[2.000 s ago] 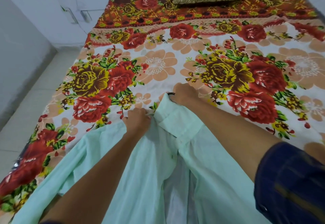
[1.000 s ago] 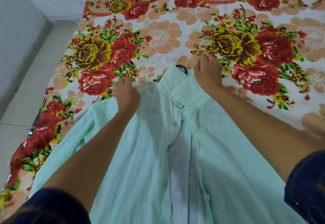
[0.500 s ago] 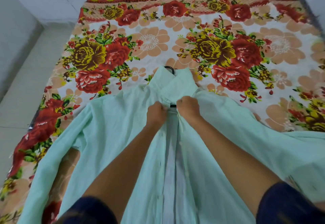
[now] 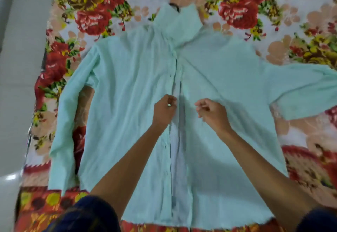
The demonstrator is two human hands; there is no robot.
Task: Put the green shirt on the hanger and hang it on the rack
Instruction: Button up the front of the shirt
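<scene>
The pale green shirt (image 4: 131, 93) lies spread face up on the bed, sleeves out to both sides, its front slightly parted down the middle. At the top of the collar the black hook of the hanger (image 4: 175, 6) sticks out; the hanger's other parts are hidden inside the shirt. My left hand (image 4: 164, 111) pinches the left front edge at about mid-chest. Just right of the opening, my right hand (image 4: 212, 112) has its fingers curled and pinches the fabric of the right front panel.
The floral bedsheet (image 4: 273, 18) covers the bed all around the shirt. The bed's left edge (image 4: 42, 78) borders a pale tiled floor (image 4: 18, 67). The rack is out of sight.
Both hands have moved from the collar down the front opening to mid-chest. The shirt now lies spread out flat, and the view has tilted down over it.
</scene>
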